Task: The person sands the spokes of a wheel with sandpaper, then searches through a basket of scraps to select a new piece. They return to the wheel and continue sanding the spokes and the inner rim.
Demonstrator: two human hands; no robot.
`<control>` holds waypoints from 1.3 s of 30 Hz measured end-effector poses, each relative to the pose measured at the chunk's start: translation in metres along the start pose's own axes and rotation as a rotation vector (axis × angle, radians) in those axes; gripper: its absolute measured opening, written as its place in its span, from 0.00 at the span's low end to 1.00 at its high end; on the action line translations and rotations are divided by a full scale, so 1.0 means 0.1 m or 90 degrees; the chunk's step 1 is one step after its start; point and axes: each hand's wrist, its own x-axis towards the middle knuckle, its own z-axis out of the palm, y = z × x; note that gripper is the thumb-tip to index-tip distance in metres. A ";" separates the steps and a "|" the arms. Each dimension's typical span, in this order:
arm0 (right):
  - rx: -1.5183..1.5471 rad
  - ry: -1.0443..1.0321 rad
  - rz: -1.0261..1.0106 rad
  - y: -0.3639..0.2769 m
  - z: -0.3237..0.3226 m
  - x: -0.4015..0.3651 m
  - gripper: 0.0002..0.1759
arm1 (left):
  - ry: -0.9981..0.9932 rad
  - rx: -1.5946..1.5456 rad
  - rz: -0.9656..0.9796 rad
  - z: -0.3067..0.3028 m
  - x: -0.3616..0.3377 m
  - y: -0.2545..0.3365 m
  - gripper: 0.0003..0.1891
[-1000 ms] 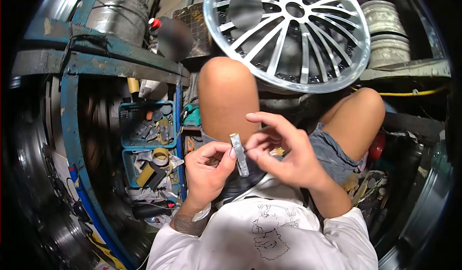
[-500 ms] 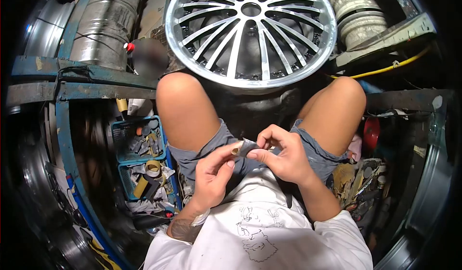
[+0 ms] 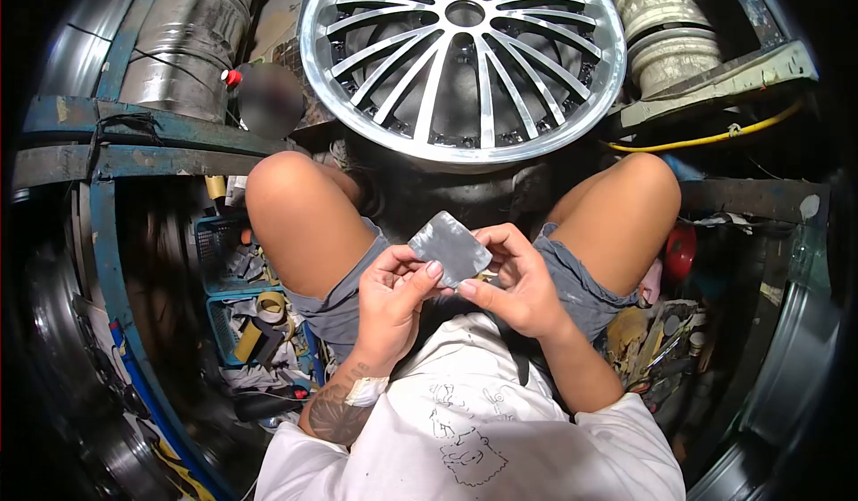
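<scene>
Both hands up in front of my lap, between my knees. My left hand (image 3: 393, 297) is closed in a pinch on the grey sheet (image 3: 450, 246), thumb tip on its lower left edge, fingers curled behind it. My right hand (image 3: 518, 285) is closed on the same sheet from the right, thumb at the lower corner, fingers wrapped round the right edge. The sheet is a small flat square, dull grey, turned like a diamond with one corner pointing up. It is held in the air, touching nothing but my fingers.

Left knee (image 3: 286, 202) and right knee (image 3: 630, 202) are bare and spread wide, in grey shorts (image 3: 581, 291). White shirt (image 3: 474, 438) with a black drawing fills the bottom of the view. Pale band on my left wrist (image 3: 362, 392), tattoo on the forearm just below it.

A big silver spoked wheel (image 3: 465, 54) sits just beyond my knees, face toward me. Pale stacked drums (image 3: 666, 27) stand to its right on a shelf, and a yellow cable (image 3: 715, 134) runs under them. A silver duct (image 3: 188, 36) is at upper left behind a blue metal frame (image 3: 94, 233). Blue baskets (image 3: 219, 242) sit on the floor beside my left leg, full of small bits, with a tape roll (image 3: 270, 306) in the nearer one. A red thing (image 3: 681, 252) is by my right thigh, too dark to tell what. Tool clutter lies below it.
</scene>
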 end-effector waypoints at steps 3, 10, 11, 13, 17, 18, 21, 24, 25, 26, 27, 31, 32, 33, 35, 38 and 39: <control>-0.077 0.016 -0.129 0.14 0.03 0.11 0.21 | -0.017 -0.079 -0.040 0.08 0.02 -0.08 0.11; -0.056 0.143 -0.130 0.07 0.04 0.19 0.24 | -0.139 -0.203 -0.190 0.28 0.08 -0.35 0.15; -0.068 0.166 -0.143 0.06 0.02 0.22 0.27 | -0.155 -0.194 -0.197 0.28 0.11 -0.38 0.15; -0.080 0.173 -0.167 0.10 -0.09 0.24 0.27 | -0.198 -0.061 -0.247 0.16 0.19 -0.47 0.19; -0.089 0.181 -0.203 0.21 -0.13 0.22 0.06 | -0.153 -0.119 -0.305 0.22 0.05 -0.31 0.25; -0.063 0.176 -0.183 0.25 -0.11 0.24 0.05 | -0.160 -0.106 -0.295 0.19 0.02 -0.29 0.27; -0.153 0.184 -0.039 0.21 0.00 0.31 0.08 | -0.216 -0.003 -0.195 0.12 -0.05 -0.22 0.27; -0.162 0.198 -0.005 0.26 0.09 0.34 0.09 | -0.256 0.255 -0.137 -0.02 -0.12 0.31 0.20; -0.174 0.197 -0.002 0.26 0.08 0.34 0.09 | -0.286 0.311 -0.127 -0.10 -0.11 0.52 0.18; -0.210 0.179 -0.028 0.30 0.08 0.36 0.09 | -0.318 0.368 -0.117 -0.20 -0.12 0.66 0.17; -0.246 0.167 -0.026 0.33 0.06 0.37 0.09 | -0.300 0.329 -0.026 -0.34 -0.16 0.72 0.13; -0.419 0.119 -0.041 0.45 -0.01 0.46 0.08 | -0.244 0.150 0.066 -1.44 -0.09 1.21 0.13; -0.444 0.119 -0.021 0.49 -0.02 0.48 0.08 | -0.194 0.047 0.118 -1.85 0.10 1.09 0.16; -0.468 0.118 0.000 0.56 0.00 0.51 0.07 | -0.034 -0.013 0.104 -2.20 0.31 1.02 0.18; -0.400 0.114 0.039 0.78 0.03 0.56 0.08 | 0.281 0.307 0.160 -3.10 0.82 0.55 0.18; -0.481 0.097 0.009 0.96 0.04 0.57 0.09 | 0.251 0.979 0.249 -4.08 0.86 0.38 0.27; -0.501 0.104 0.010 0.96 0.02 0.59 0.09 | 0.219 1.063 0.202 -4.20 0.83 0.42 0.31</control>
